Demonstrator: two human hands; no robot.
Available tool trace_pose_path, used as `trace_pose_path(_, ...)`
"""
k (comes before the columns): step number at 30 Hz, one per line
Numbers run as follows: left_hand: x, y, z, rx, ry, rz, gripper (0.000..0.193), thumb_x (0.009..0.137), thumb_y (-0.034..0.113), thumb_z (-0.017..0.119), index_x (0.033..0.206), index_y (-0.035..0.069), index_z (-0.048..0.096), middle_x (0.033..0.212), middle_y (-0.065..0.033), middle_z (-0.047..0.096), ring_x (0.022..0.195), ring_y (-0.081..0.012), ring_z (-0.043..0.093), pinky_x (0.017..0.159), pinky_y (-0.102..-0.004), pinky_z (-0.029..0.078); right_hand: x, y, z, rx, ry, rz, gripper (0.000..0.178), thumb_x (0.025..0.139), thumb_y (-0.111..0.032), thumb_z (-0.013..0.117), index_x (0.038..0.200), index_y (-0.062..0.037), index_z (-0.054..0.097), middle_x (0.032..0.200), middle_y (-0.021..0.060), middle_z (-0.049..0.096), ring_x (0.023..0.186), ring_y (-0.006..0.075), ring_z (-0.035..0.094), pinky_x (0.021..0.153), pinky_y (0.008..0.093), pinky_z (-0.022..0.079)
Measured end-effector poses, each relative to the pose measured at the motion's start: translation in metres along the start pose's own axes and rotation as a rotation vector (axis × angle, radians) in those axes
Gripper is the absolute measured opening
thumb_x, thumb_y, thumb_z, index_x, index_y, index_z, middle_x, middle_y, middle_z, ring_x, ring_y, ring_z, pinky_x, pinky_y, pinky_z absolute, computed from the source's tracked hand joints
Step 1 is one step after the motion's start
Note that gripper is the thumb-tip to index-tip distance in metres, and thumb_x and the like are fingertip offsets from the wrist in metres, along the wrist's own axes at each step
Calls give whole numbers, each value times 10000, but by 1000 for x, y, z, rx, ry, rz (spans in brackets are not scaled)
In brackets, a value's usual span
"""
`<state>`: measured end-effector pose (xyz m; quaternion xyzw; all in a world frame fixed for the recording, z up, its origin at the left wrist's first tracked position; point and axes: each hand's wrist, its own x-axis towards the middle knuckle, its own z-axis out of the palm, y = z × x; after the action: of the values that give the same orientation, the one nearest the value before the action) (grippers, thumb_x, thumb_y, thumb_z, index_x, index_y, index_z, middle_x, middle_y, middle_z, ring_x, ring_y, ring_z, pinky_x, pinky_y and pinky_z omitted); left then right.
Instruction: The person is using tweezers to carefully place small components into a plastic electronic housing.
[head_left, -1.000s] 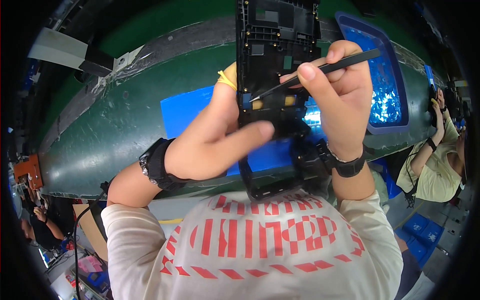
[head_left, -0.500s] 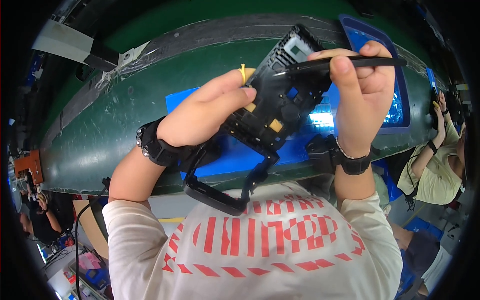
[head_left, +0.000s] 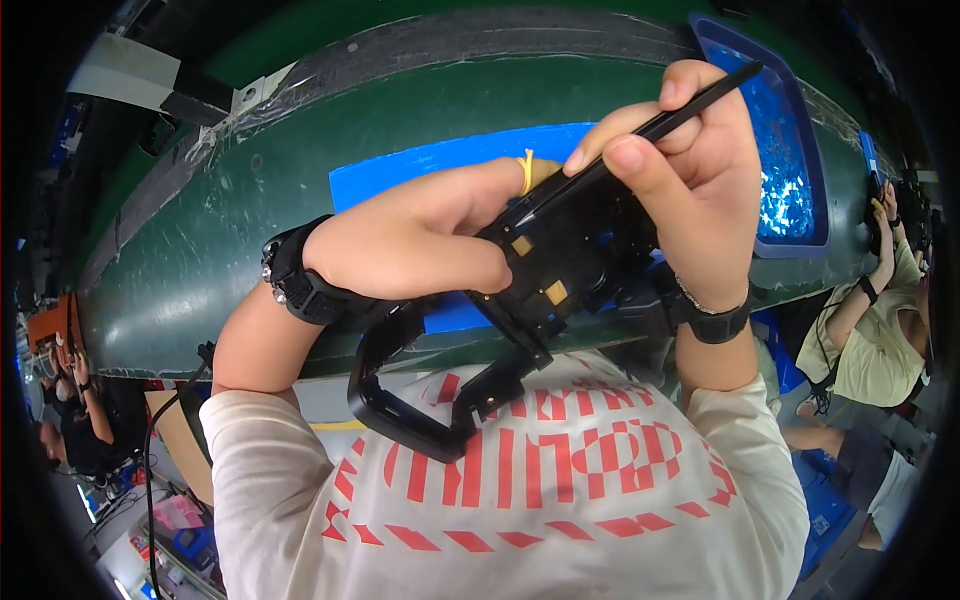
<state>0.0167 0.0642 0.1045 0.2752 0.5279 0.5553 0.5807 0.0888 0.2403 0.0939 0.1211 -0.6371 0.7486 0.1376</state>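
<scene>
My left hand [head_left: 405, 235] is closed around the left side of a black plastic housing [head_left: 600, 260], its thumb on the near face. An open, loop-shaped handle frame [head_left: 410, 425] hangs from the housing in front of my shirt. Two small tan pads, one of them a square pad [head_left: 556, 292], show on the dark inner face. Closed in a pinch, my right hand [head_left: 695, 185] holds black tweezers [head_left: 715, 93] slantwise over the housing. Their pale tip lies near the upper tan pad; whether it touches cannot be seen. A yellow band [head_left: 527, 170] circles a left finger.
A blue sheet [head_left: 400, 170] lies on the green bench [head_left: 200, 270] under my hands. At the right stands a blue tray [head_left: 820, 200] with shiny clear material inside. Another person [head_left: 870, 330] works at far right, and one more person [head_left: 80, 435] at far left.
The tweezers have swung from nearly level to a slant, their tip now down at the housing's upper left. The housing has tilted, hiding its grey end. My left thumb has moved lower.
</scene>
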Motion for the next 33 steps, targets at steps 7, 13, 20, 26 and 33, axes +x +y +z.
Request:
trace_pose_path(7,-2,-2,-1,-55,-10,18,668,553,-55,429,1210,-54,305,1173,-108,415,1086,-164,401,914,-283,308,0,3,-1,-25,-1,-32,298,790,-28,512,934,-48,252,746,166,579,657,144,567,610,214,473)
trace_pose_path(13,-2,-6,-3,-28,-24,63,473,666,-30,415,1136,-29,370,933,-37,501,802,-71,472,666,-206,405,1,6,1,2,-19,-23,298,791,-26,511,937,-53,253,749,165,579,667,148,570,613,221,479)
trace_pose_path(20,-3,-2,-2,-37,6,-31,663,558,-50,424,1209,-59,298,1163,-112,420,1068,-162,417,897,-278,328,1,6,-1,4,-28,14,283,790,-16,504,934,-58,265,754,167,578,667,150,572,612,223,480)
trace_pose_path(26,-2,-4,-3,-59,-9,-1,692,549,-50,423,1226,-54,279,1188,-114,402,1086,-163,402,904,-276,321,3,5,-4,9,-49,7,285,784,-16,509,931,-56,269,740,168,576,660,151,573,618,212,474)
trace_pose_path(33,-3,0,-2,-87,-21,-20,692,549,-47,427,1225,-57,278,1197,-112,396,1103,-163,385,925,-277,294,3,2,-7,-36,-62,10,300,777,-36,528,925,-62,268,722,166,575,586,109,536,553,175,442)
